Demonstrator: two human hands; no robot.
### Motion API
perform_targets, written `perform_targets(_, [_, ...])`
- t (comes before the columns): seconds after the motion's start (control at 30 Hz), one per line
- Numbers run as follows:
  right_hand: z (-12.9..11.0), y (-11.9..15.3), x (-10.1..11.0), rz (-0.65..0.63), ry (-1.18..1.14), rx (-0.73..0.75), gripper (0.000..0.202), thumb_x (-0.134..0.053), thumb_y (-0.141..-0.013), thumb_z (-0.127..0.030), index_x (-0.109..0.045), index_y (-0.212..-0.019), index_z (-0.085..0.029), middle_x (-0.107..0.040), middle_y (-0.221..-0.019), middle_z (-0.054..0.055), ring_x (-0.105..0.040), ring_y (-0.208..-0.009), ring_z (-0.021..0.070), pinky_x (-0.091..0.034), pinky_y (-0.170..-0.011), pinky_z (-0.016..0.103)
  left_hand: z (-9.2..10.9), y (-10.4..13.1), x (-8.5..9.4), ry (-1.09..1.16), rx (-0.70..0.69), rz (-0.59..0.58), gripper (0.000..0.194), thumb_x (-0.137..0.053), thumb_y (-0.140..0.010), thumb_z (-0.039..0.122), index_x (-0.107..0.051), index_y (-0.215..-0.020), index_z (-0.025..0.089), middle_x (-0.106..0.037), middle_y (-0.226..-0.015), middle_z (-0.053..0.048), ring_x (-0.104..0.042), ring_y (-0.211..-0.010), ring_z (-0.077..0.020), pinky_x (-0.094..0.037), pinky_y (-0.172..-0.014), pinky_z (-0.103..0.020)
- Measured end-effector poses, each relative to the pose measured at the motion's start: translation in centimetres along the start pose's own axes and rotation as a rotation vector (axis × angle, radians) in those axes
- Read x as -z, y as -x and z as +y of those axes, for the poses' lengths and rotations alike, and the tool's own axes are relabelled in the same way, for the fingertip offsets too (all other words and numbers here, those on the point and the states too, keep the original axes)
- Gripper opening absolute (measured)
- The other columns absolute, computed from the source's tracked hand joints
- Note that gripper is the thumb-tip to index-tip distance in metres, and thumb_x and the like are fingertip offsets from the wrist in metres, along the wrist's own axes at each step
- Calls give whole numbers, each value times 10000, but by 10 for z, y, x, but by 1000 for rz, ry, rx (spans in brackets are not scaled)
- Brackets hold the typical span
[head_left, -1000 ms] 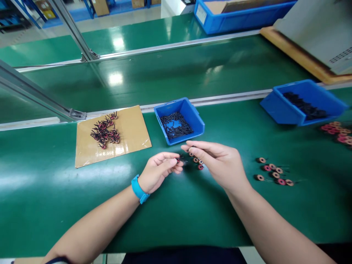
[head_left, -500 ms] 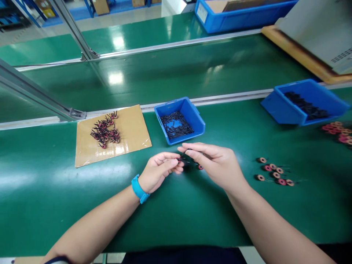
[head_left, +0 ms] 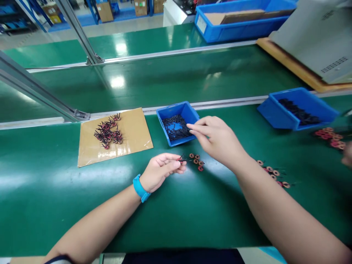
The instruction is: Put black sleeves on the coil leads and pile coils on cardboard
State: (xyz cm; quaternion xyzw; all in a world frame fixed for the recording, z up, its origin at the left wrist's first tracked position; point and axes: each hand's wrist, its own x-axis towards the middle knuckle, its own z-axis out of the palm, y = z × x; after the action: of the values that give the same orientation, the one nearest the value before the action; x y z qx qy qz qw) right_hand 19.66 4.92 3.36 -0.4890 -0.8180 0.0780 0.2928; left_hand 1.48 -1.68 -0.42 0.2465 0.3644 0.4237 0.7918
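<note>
Head view: the left hand (head_left: 159, 172) pinches a small part (head_left: 180, 160), half hidden by its fingertips, reddish with dark prongs. The right hand (head_left: 221, 141) has narrowed fingers by the blue bin (head_left: 189, 113), contents unclear. Toothed rings (head_left: 196, 161) lie just right of the left fingertips.

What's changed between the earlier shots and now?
The right hand moved away from the left hand, forward to over the middle blue bin; whether it holds anything can't be told. Another person's hand has come in at the right edge. The left hand keeps its grip on a small red part; the pile on the cardboard looks unchanged.
</note>
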Motion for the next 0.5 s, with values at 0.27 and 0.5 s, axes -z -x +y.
perform_targets(0.27, [-5, -55, -20, -611, 477, 154, 294, -427, -848, -100, -719, -868, -121, -651, -965, 137, -511, -907, 238, -284, -729, 345, 30, 14, 27, -246, -171, 102, 274, -819, -536, 175, -654, -754, 150, -696, -775, -15, -616, -703, -91, -487, -716, -235])
perform_targets(0.5, [-13, -61, -32, -658, 489, 107, 286, -434, -851, -140, -717, -863, -102, -663, -951, 160, -576, -899, 247, -306, -676, 330, 65, 46, 85, -662, -244, 563, 325, -784, -579, 291, -660, -850, 159, -706, -776, -36, -648, -758, -156, -503, -805, -322])
